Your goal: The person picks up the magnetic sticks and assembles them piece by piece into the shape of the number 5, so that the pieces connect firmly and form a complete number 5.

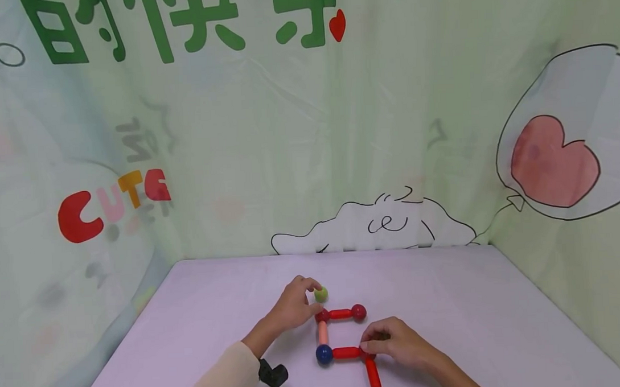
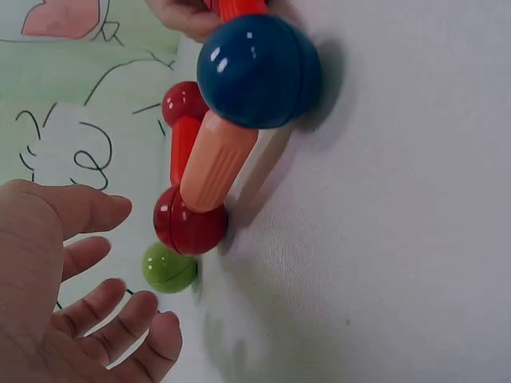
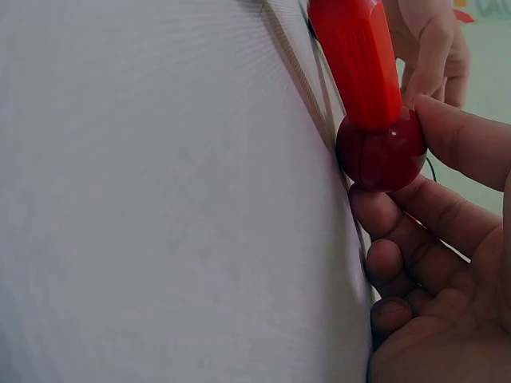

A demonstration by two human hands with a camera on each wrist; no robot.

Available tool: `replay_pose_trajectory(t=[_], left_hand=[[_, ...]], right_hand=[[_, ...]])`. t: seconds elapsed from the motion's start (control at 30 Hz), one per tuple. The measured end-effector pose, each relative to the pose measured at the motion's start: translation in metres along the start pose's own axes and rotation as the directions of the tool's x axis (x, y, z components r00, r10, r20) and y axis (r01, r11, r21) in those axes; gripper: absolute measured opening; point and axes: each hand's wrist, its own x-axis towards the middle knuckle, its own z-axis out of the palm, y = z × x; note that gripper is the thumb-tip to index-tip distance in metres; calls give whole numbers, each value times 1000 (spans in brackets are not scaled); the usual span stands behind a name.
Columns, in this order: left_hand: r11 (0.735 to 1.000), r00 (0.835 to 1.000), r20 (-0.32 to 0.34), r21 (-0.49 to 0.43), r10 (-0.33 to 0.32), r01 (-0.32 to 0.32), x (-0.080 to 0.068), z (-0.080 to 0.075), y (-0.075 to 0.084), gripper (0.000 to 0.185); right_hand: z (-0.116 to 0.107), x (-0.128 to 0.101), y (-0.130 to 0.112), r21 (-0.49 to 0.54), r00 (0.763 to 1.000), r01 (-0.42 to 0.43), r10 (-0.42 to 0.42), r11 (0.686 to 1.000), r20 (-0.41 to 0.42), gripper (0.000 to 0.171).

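I see my left hand (image 1: 293,307) over the table (image 1: 201,311), roughly midway between the left and right edges and toward the near edge. Its fingers are spread and relaxed, holding nothing; the fingertips sit just beside a green ball (image 1: 321,295), and from the left wrist view the ball (image 2: 169,267) looks slightly apart from the fingers (image 2: 120,307), though I cannot tell for sure whether one brushes it.

The green ball lies just beyond a dark red ball (image 1: 322,315), which forms the far left corner of a rod-and-ball frame. From it a red rod (image 1: 340,314) runs right to another red ball (image 1: 358,312), and a peach rod (image 1: 322,332) runs toward the near edge to a blue ball (image 1: 323,354).

My right hand (image 1: 397,343) pinches the red joint ball (image 3: 381,152) at the end of the lower red rod (image 1: 346,353), thumb and forefinger curled round it. Another red rod (image 1: 373,374) leads from there to the near edge.

Behind the table hangs a printed backdrop (image 1: 308,131).
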Motion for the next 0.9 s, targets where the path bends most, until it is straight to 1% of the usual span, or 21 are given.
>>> replay_pose_trajectory(t=[0.13, 0.27, 0.53, 0.63, 0.73, 0.9], left_hand=[[999, 1000, 1, 30, -18, 18, 9, 3, -5, 42], [996, 998, 17, 73, -56, 55, 16, 8, -7, 48], [985, 992, 73, 141, -105, 94, 29, 11, -2, 38], [984, 989, 84, 140, -123, 110, 33, 12, 1, 35], [981, 986, 92, 150, -137, 123, 35, 12, 5, 33], [967, 983, 109, 224, -148, 120, 35, 8, 9, 31]], right_hand=[[0, 0, 0, 1, 1000, 0, 0, 1000, -3, 18], [1, 0, 0, 3, 1000, 4, -4, 1000, -4, 18], [0, 1, 1, 6, 1000, -6, 6, 1000, -7, 19], [-1, 0, 2, 1, 1000, -9, 9, 1000, -11, 19], [-1, 0, 3, -1, 1000, -8, 8, 1000, -15, 18], [-1, -1, 3, -1, 1000, -2, 2, 1000, -13, 18]])
